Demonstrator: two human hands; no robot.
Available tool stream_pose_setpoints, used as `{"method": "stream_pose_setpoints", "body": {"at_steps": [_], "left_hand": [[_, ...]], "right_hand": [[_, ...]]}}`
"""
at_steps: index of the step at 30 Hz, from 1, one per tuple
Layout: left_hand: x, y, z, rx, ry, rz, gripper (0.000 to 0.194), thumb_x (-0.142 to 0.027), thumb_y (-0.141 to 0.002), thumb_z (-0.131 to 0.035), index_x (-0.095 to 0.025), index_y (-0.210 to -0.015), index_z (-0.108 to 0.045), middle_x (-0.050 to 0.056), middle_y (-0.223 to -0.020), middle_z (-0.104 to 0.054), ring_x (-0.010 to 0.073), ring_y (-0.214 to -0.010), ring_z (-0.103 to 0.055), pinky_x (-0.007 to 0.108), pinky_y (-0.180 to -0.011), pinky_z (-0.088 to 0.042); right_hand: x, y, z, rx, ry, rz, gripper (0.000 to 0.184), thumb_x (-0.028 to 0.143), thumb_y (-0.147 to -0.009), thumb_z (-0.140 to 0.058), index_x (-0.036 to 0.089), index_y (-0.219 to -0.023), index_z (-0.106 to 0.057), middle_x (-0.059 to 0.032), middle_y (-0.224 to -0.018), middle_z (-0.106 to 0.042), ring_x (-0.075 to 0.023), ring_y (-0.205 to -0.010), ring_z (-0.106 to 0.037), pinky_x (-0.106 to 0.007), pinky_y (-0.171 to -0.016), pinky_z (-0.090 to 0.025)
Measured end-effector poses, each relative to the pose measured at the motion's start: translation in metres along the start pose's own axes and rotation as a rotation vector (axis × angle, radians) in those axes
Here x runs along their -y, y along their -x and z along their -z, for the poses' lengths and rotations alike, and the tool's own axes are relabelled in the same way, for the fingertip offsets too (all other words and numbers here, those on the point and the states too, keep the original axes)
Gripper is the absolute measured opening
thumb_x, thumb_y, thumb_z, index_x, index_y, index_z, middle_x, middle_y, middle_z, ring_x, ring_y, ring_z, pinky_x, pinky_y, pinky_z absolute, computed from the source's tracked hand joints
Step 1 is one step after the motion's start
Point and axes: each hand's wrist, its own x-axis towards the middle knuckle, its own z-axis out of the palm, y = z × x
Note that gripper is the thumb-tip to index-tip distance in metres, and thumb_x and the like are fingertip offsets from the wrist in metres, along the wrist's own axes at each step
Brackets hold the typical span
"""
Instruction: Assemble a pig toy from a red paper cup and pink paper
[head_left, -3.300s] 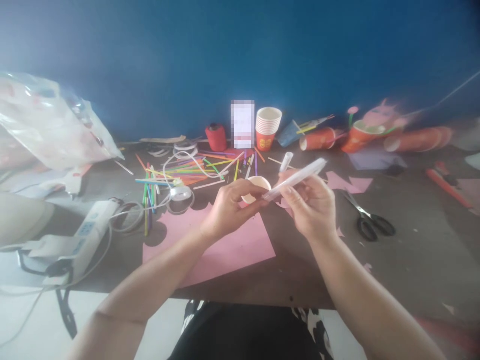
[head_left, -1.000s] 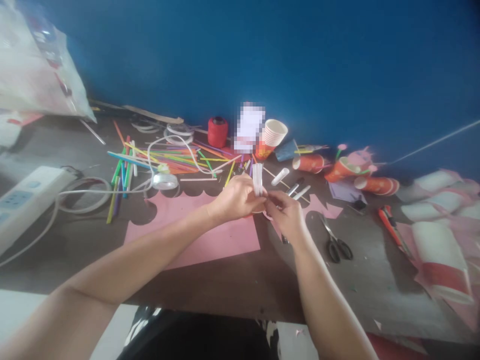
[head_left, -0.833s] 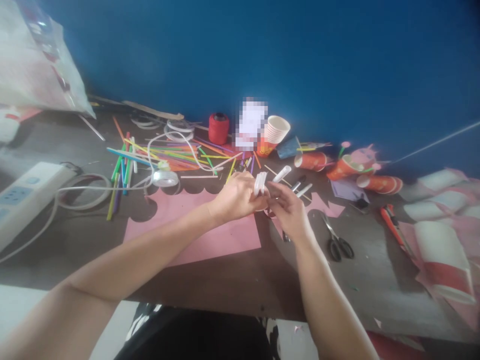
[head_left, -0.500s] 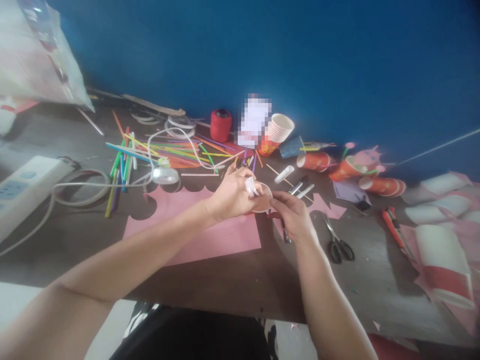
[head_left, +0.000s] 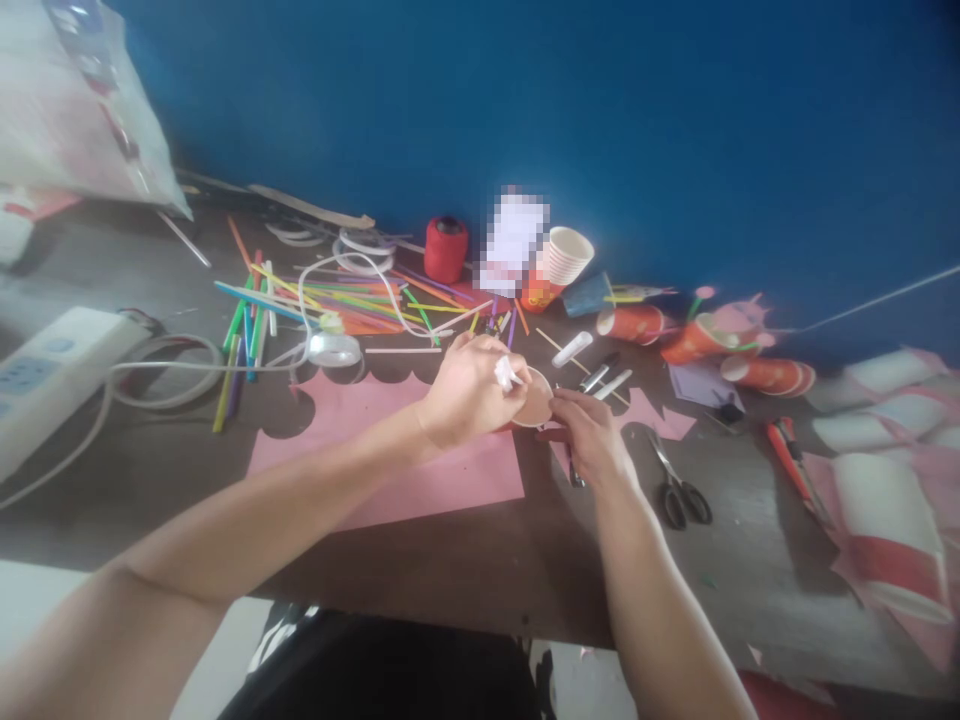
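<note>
My left hand (head_left: pixel 471 392) is closed around a small white piece (head_left: pixel 508 374) whose kind I cannot make out, perhaps paper or a tube end. Its fingertips are at the left side of a paper cup (head_left: pixel 534 400), over the cup's mouth. From the right, my right hand (head_left: pixel 589 430) pinches the cup's rim with thumb and fingers. The cup's bottom is turned away and mostly hidden by the hands. Below my left wrist lies a pink sheet (head_left: pixel 442 465) with scalloped cut-outs along its far edge.
Black-handled scissors (head_left: pixel 679 490) and a red utility knife (head_left: pixel 795 465) lie to the right. Coloured sticks (head_left: pixel 345 305), a tape roll (head_left: pixel 334 349) and a white power strip (head_left: pixel 64 375) are on the left. Red paper cups (head_left: pixel 630 324) stand or lie near the blue wall.
The left hand has shifted slightly, and the white piece has turned within it. More of the cup's mouth shows. The right hand keeps its pinch on the rim.
</note>
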Motion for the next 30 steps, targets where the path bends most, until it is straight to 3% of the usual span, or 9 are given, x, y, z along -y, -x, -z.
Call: {"method": "stream_pose_setpoints", "body": {"at_steps": [7,13,20,25,30], "left_hand": [[0.000,-0.004,0.003,-0.037,-0.007,-0.009,0.010,-0.022,-0.074,-0.059,-0.016,-0.067,-0.063,0.004,-0.067,-0.066,0.0182,-0.072,-0.061,0.034,-0.073,-0.046],[0.000,-0.002,0.001,-0.053,0.056,0.024,0.009,-0.021,-0.074,-0.060,-0.016,-0.067,-0.064,0.005,-0.067,-0.067,0.0190,-0.072,-0.061,0.034,-0.071,-0.047],[0.009,-0.003,-0.007,-0.074,0.682,0.327,0.008,-0.022,-0.072,-0.065,-0.017,-0.077,-0.066,0.005,-0.073,-0.069,0.0178,-0.067,-0.065,0.029,-0.060,-0.049],[0.011,-0.006,-0.009,-0.155,0.874,0.490,0.010,-0.021,-0.066,-0.071,-0.016,-0.074,-0.067,0.004,-0.067,-0.068,0.0174,-0.062,-0.064,0.028,-0.058,-0.049],[0.015,-0.006,-0.012,-0.211,1.013,0.565,0.016,-0.027,-0.064,-0.073,-0.015,-0.074,-0.067,0.004,-0.069,-0.069,0.0173,-0.063,-0.065,0.027,-0.059,-0.049]], "right_hand": [[0.001,0.001,-0.004,0.028,-0.028,-0.007,0.024,0.034,-0.066,-0.064,0.017,-0.082,-0.067,0.0001,-0.065,-0.061,-0.0141,-0.059,-0.057,-0.023,-0.043,-0.050],[0.001,0.000,-0.004,0.058,-0.082,-0.028,0.021,0.034,-0.070,-0.061,0.018,-0.083,-0.065,0.0004,-0.067,-0.061,-0.0135,-0.056,-0.059,-0.023,-0.041,-0.050],[-0.003,-0.002,-0.008,0.041,-0.107,-0.011,0.025,0.039,-0.074,-0.059,0.016,-0.084,-0.064,-0.0026,-0.074,-0.062,-0.0164,-0.062,-0.063,-0.023,-0.042,-0.050],[-0.008,-0.003,-0.009,0.092,-0.090,0.074,0.033,0.045,-0.078,-0.058,0.017,-0.094,-0.067,-0.0051,-0.086,-0.065,-0.0167,-0.071,-0.063,-0.022,-0.044,-0.049],[-0.008,0.001,-0.011,0.256,0.079,0.238,0.044,0.042,-0.077,-0.062,0.020,-0.115,-0.059,-0.0083,-0.108,-0.063,-0.0217,-0.099,-0.059,-0.029,-0.070,-0.054]]}}
